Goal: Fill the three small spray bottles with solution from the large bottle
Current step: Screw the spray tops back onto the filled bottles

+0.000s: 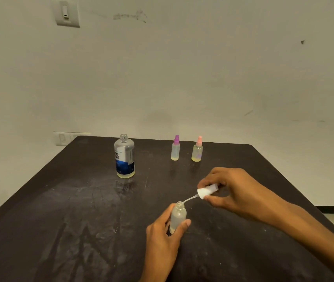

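The left hand [162,231] fingers grip a small open spray bottle [178,217] holding a little liquid; the right hand [231,190] fingers pinch its white sprayer top [206,191], tube at the bottle's mouth.

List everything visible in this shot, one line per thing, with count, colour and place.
Large clear plastic bottle with blue label: one, uncapped, upright, far left of table centre.
Small clear spray bottle with purple top: one, upright, far side of table.
Small clear spray bottle with pink top: one, upright, just right of the purple one.
Small frosted spray bottle without its top: one, open, near centre, held.
White spray top with thin dip tube: one, tilted, tube tip at the open bottle's neck.
Dark scuffed table: one, black.
Wall switch plates: two, off-white, one upper left, one by the table's far left corner.
Left hand: grips the frosted bottle.
Right hand: pinches the white spray top.
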